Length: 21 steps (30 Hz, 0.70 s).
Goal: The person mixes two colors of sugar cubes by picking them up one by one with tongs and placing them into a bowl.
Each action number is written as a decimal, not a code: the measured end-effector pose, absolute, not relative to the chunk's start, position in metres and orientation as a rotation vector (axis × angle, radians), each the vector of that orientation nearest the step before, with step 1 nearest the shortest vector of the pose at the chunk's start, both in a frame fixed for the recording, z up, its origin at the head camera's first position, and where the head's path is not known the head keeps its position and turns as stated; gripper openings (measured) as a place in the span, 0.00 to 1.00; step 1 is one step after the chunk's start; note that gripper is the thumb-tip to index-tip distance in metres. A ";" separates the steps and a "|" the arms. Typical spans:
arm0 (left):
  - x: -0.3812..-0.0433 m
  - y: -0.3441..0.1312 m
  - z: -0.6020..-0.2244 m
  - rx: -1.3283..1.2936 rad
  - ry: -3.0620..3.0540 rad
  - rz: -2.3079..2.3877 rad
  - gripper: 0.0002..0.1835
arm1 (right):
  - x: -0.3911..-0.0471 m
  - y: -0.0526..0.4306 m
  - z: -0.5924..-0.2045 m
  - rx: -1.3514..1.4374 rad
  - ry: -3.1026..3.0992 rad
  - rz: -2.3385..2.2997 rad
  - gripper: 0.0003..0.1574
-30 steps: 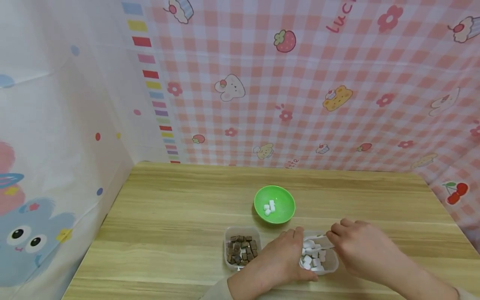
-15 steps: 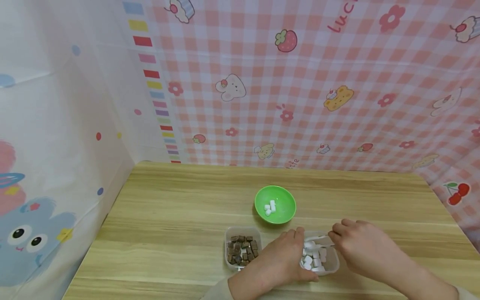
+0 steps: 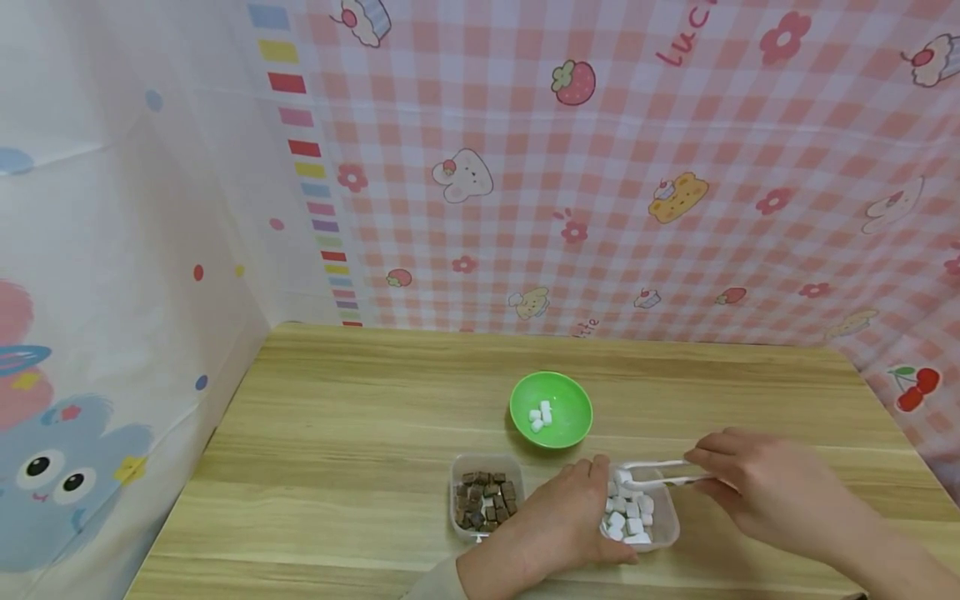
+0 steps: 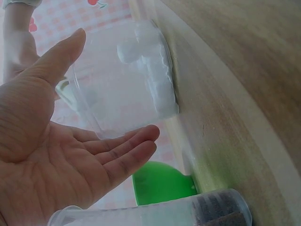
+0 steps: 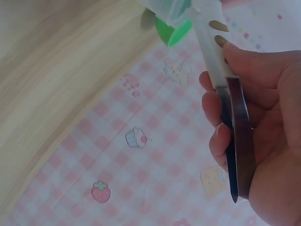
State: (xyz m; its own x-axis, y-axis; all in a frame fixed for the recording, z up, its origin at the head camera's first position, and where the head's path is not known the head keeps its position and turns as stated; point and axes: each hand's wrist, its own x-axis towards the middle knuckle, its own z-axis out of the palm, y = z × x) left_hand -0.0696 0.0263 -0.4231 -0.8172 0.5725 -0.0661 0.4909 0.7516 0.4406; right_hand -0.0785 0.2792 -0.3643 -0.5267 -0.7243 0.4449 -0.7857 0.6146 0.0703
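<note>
My left hand (image 3: 566,517) holds a clear plastic container (image 4: 106,80) of small white cubes (image 3: 633,525), thumb on one side and fingers along the other. My right hand (image 3: 757,483) grips tongs (image 3: 667,475) with pale arms and, in the right wrist view, shiny metal handles (image 5: 242,141). The tongs' tips are over the container's far left part, next to a white cube; whether they pinch it is hard to tell. Behind stands a green bowl (image 3: 573,417) with several white cubes (image 3: 542,415) in it.
A second clear container (image 3: 455,500) with brown cubes (image 3: 487,504) stands left of the left hand, partly behind the wrist. Everything is on a wooden table (image 3: 337,417). A pink checked cloth (image 3: 510,125) hangs behind, a white printed cloth (image 3: 150,225) at the left.
My right hand has shifted right and turned, so more of the tongs shows, and their tips have come up over the container. The left hand, the bowl and both containers stay put.
</note>
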 end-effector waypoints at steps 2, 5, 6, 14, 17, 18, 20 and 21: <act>-0.070 0.026 -0.423 0.845 2.756 0.612 0.48 | -0.078 0.280 -0.361 1.164 -2.395 0.203 0.43; -0.069 0.026 -0.424 0.843 2.754 0.618 0.48 | -0.077 0.281 -0.356 1.134 -2.385 0.230 0.42; -0.069 0.026 -0.424 0.842 2.754 0.616 0.50 | -0.077 0.281 -0.355 1.126 -2.381 0.237 0.42; -0.068 0.026 -0.423 0.861 2.761 0.575 0.59 | -0.084 0.274 -0.349 1.065 -2.333 0.278 0.39; -0.069 0.025 -0.422 0.874 2.760 0.578 0.58 | -0.089 0.270 -0.351 1.034 -2.332 0.302 0.39; -0.069 0.025 -0.422 0.880 2.761 0.578 0.57 | -0.090 0.268 -0.352 1.023 -2.332 0.311 0.39; -0.069 0.025 -0.422 0.884 2.765 0.576 0.56 | -0.094 0.266 -0.356 1.008 -2.335 0.334 0.39; -0.069 0.025 -0.422 0.885 2.767 0.576 0.55 | -0.096 0.265 -0.358 1.005 -2.336 0.343 0.39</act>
State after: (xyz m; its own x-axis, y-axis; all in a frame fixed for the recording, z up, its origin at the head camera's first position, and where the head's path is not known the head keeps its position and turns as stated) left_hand -0.0693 0.0253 -0.4220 -0.8068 0.5885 -0.0522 0.5188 0.7481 0.4138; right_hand -0.0959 0.2648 -0.3576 -0.5568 -0.5826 0.5921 -0.7282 0.6853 -0.0104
